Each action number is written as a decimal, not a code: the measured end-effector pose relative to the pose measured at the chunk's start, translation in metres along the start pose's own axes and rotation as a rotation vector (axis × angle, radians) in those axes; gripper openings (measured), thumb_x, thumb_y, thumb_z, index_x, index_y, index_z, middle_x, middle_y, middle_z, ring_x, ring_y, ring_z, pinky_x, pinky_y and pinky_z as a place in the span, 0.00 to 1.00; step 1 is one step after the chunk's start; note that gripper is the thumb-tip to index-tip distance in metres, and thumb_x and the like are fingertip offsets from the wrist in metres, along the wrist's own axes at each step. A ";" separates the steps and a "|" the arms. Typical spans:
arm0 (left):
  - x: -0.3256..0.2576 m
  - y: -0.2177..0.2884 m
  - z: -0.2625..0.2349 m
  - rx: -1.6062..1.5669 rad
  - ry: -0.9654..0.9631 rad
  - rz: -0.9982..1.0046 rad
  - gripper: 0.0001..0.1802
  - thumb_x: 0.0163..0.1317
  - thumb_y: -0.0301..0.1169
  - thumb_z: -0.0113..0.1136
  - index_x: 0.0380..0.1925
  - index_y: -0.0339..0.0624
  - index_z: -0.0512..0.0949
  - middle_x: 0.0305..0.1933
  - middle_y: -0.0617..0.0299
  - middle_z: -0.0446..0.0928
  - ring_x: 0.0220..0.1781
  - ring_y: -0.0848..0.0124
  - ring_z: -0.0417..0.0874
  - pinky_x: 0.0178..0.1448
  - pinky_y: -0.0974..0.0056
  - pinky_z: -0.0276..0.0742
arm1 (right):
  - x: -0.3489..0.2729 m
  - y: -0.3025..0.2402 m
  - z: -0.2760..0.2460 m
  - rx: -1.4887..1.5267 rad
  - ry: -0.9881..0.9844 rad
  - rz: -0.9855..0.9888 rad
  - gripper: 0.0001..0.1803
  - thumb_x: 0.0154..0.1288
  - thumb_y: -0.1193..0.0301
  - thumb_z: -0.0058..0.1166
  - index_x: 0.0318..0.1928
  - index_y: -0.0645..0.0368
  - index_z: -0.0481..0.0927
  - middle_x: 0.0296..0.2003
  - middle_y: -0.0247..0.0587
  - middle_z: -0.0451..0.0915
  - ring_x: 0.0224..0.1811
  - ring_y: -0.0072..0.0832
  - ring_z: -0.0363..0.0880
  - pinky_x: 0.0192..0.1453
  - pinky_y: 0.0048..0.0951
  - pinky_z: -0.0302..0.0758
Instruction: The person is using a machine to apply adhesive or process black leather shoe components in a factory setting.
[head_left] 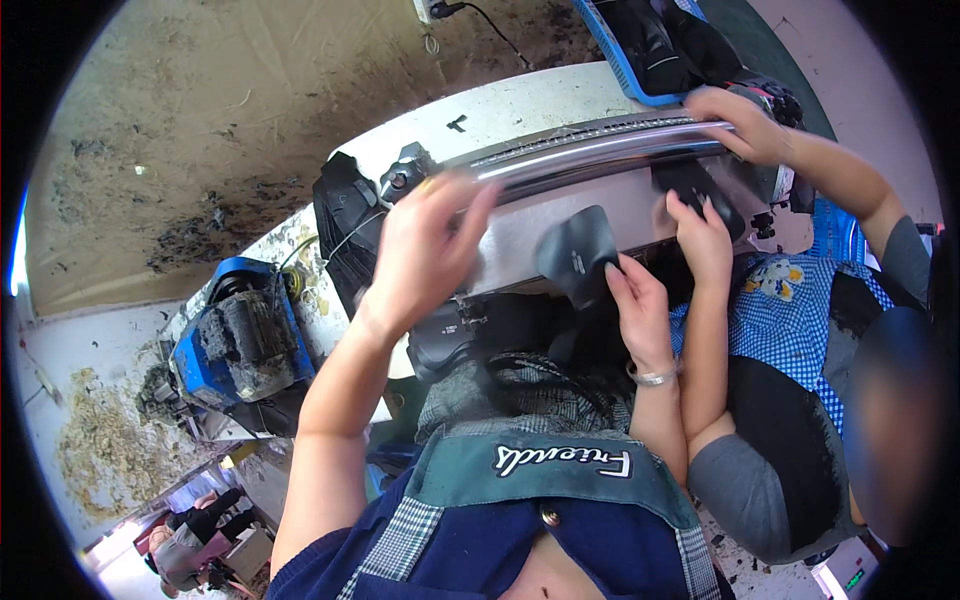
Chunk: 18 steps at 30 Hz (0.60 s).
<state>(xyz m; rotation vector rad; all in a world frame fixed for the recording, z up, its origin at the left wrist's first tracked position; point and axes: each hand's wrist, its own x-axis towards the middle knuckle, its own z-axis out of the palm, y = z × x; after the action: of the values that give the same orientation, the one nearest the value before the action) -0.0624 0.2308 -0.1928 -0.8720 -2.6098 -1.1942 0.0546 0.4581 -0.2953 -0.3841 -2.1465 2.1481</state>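
Note:
My right hand (pixel 641 305) pinches the lower right edge of a thin, flexible black piece (pixel 578 255) with small pale print. The piece hangs over the white surface in front of a long shiny metal roller (pixel 590 165). My left hand (pixel 425 245) is raised at the roller's left end, blurred, with thumb and fingers apart and nothing seen between them. Its fingertips are smeared, so I cannot tell whether they touch the roller. Below the roller, black pieces (pixel 455 335) lie near my lap.
At the right, a co-worker's hand (pixel 745 130) rests on the roller's end; their other hand (pixel 700 235) is at another black piece (pixel 705 190). A stack of black pieces (pixel 350 205) stands left. Beyond are a blue machine (pixel 240 335) with a dirty roller and a blue basket (pixel 620 60).

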 end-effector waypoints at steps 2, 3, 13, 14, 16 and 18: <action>0.030 -0.012 0.036 0.159 -0.038 0.013 0.18 0.67 0.36 0.53 0.51 0.35 0.77 0.55 0.46 0.76 0.62 0.52 0.73 0.61 0.59 0.71 | 0.004 0.008 -0.002 -0.092 0.019 0.064 0.11 0.69 0.73 0.51 0.44 0.70 0.78 0.30 0.34 0.80 0.31 0.11 0.70 0.34 0.18 0.68; 0.044 -0.015 0.052 0.269 -0.159 -0.025 0.25 0.69 0.44 0.49 0.56 0.35 0.73 0.59 0.46 0.73 0.68 0.53 0.66 0.67 0.56 0.66 | 0.005 0.012 -0.004 -0.183 0.038 0.127 0.10 0.69 0.73 0.51 0.43 0.70 0.78 0.28 0.34 0.80 0.28 0.11 0.70 0.32 0.19 0.68; 0.117 -0.067 0.139 0.199 -0.531 -0.323 0.52 0.61 0.70 0.39 0.49 0.18 0.71 0.48 0.27 0.74 0.53 0.41 0.78 0.57 0.49 0.73 | 0.069 -0.029 0.014 -0.664 0.270 -0.105 0.19 0.56 0.72 0.63 0.45 0.66 0.71 0.34 0.55 0.79 0.35 0.49 0.78 0.41 0.42 0.75; 0.119 -0.068 0.133 0.196 -0.541 -0.352 0.52 0.61 0.69 0.40 0.46 0.16 0.71 0.46 0.27 0.75 0.52 0.41 0.79 0.56 0.50 0.74 | 0.063 -0.046 0.016 -0.801 0.245 -0.068 0.20 0.55 0.72 0.64 0.46 0.65 0.71 0.36 0.55 0.79 0.37 0.49 0.77 0.41 0.43 0.74; 0.122 -0.057 0.113 0.174 -0.546 -0.368 0.36 0.63 0.56 0.53 0.39 0.24 0.79 0.35 0.35 0.80 0.42 0.46 0.84 0.49 0.52 0.78 | 0.037 -0.040 0.017 -0.902 0.333 -0.246 0.22 0.55 0.72 0.63 0.49 0.61 0.71 0.37 0.52 0.78 0.41 0.46 0.77 0.43 0.43 0.73; 0.108 -0.039 0.112 0.196 -0.417 -0.123 0.25 0.61 0.47 0.56 0.37 0.30 0.82 0.33 0.38 0.81 0.39 0.48 0.84 0.47 0.53 0.79 | -0.001 -0.040 0.020 -1.034 0.337 -0.526 0.18 0.54 0.75 0.61 0.46 0.61 0.73 0.36 0.45 0.79 0.38 0.41 0.77 0.46 0.38 0.72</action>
<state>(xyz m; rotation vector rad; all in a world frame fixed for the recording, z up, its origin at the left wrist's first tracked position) -0.1614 0.3404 -0.2554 -1.0253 -3.0845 -0.8309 0.0464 0.4395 -0.2558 -0.1647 -2.5565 0.5615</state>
